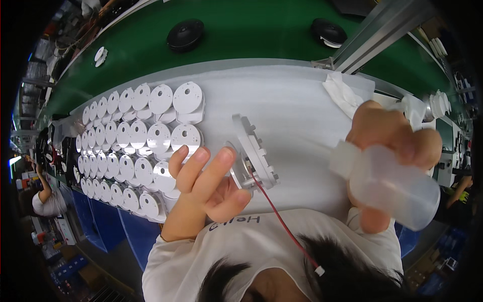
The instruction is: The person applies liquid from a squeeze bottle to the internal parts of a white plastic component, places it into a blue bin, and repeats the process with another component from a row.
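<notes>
Discs [138,130]: four rows on the left of the bench [297,95], leaning so closely that each partly covers the next; a knock from the nearby forearm could set a row sliding.

Left hand [205,187]: closed on the part, thumb below and fingertips at its near side, with other fingers spread and apparently bearing little; a light grip like this could let the part twist or drop if it is pushed.

Part [257,151]: a white disc-like piece, tilted on edge in the left hand, raised above the bench, notched rim to the right; a fall from here could chip the rim or mark its face.

Cable [282,220]: thin and red, running from the part's inner side down toward the body; a snag could tug at its joint, which is too small to judge.

Plug [319,271]: white, at the cable's loose end, in front of dark hair; hair or shirt could catch it.

Cap [344,159]: its slim nozzle aims left at the part, well apart from it; whatever the bottle holds could drip on the bench or reach the cable if squeezed early.

Bottle [395,187]: translucent, tipped, contents unclear; too hard a squeeze could overdo the flow.

Right hand [397,132]: wrapped around the bottle, blurred; an unsteady wrist could spoil the aim.
</notes>
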Tool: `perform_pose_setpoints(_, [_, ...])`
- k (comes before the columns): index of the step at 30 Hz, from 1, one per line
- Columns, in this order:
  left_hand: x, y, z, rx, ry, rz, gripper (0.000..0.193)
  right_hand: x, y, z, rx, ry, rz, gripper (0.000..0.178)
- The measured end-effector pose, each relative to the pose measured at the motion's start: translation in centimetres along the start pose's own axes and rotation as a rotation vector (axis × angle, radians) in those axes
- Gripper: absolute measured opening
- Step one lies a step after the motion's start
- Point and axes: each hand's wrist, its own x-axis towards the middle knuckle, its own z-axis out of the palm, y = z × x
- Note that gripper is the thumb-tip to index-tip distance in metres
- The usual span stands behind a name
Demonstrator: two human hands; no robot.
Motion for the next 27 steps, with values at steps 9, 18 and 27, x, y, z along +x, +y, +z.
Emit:
perform_pose_setpoints(9, [0.2, 0.0, -0.3, 0.019, -0.053, -0.061, 0.031, -0.6, 0.4, 2.1, -0.244, 0.074, 0.030, 0.066])
perform_pose_setpoints(18, [0.2, 0.1, -0.1, 0.020, -0.053, -0.046, 0.039, -0.2, -0.4, 2.3, -0.300, -0.004, 0.138, 0.064])
perform_pose_setpoints(27, [0.2, 0.4, 0.0, 0.017, -0.046, -0.083, 0.033, -0.3, -0.3, 2.7, -0.377, -0.003, 0.103, 0.053])
